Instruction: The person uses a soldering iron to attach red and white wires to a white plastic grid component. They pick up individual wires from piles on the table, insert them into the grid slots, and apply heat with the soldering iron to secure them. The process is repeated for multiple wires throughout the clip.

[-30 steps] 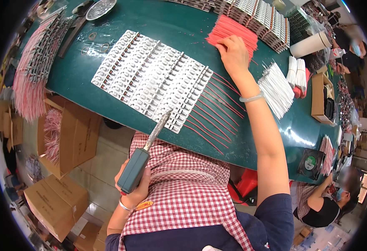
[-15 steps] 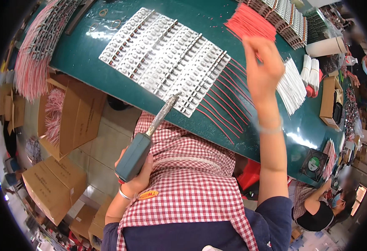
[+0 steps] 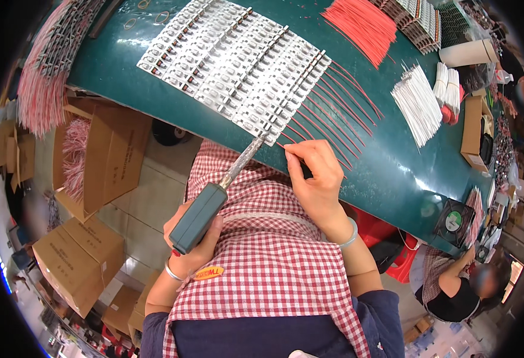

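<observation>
My left hand is wrapped round the dark green handle of a soldering iron. Its tip rests at the near corner of an array of small white modules, laid out in rows on the table. Close beside that corner, my right hand pinches a red wire, of which only a short end shows past the fingertips. Several red wires trail rightward from the array's right edge. Beyond them lie a bundle of red wires and a bundle of white wires.
The green table carries stacked modules at the far right, a white cylinder and a small fan. Wired modules hang over its left edge. Cardboard boxes stand left; a co-worker sits right.
My right hand has come from the red bundle back toward me, to the array's near corner, with a red wire in its fingers. The iron's tip has shifted slightly right.
</observation>
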The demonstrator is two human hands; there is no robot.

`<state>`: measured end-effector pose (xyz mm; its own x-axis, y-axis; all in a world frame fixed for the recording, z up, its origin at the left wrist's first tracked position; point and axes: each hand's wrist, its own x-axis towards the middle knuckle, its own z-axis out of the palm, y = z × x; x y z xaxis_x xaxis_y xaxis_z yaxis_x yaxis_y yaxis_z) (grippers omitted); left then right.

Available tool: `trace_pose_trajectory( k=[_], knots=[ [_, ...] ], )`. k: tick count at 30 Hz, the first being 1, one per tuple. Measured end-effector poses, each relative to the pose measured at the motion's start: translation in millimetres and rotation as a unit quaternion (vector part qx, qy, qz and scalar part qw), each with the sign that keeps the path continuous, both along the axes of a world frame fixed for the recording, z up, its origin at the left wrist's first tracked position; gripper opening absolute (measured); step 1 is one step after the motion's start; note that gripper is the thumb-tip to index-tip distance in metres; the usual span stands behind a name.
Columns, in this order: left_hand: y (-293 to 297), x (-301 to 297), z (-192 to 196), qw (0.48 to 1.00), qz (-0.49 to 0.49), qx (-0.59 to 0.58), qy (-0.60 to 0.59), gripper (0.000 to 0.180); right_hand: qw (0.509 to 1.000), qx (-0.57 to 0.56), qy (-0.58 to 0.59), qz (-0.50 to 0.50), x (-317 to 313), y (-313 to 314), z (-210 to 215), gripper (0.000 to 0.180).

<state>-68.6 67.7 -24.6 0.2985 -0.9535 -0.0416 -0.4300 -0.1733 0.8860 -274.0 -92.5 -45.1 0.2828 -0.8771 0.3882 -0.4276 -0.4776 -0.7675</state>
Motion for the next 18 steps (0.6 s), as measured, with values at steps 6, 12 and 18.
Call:
trace_pose_trajectory(
  k=[6, 12, 18],
  knots=[
    [-20.4, -5.6, 13.0, 0.994, -0.048, -0.070, -0.062, 0.023, 1.000, -0.019, 0.012, 0.001, 0.1, -2.4, -2.6, 0.017],
    [-22.3, -8.4, 12.6, 0.997, -0.040, -0.055, -0.035, 0.022, 0.999, -0.033, 0.020, -0.002, 2.0, -3.3, -4.1, 0.017],
    [-24.0, -7.6, 12.6, 0.995, -0.051, -0.066, -0.060, 0.021, 0.999, -0.035, 0.025, -0.005, 2.2, -3.9, -3.4, 0.015]
  ],
)
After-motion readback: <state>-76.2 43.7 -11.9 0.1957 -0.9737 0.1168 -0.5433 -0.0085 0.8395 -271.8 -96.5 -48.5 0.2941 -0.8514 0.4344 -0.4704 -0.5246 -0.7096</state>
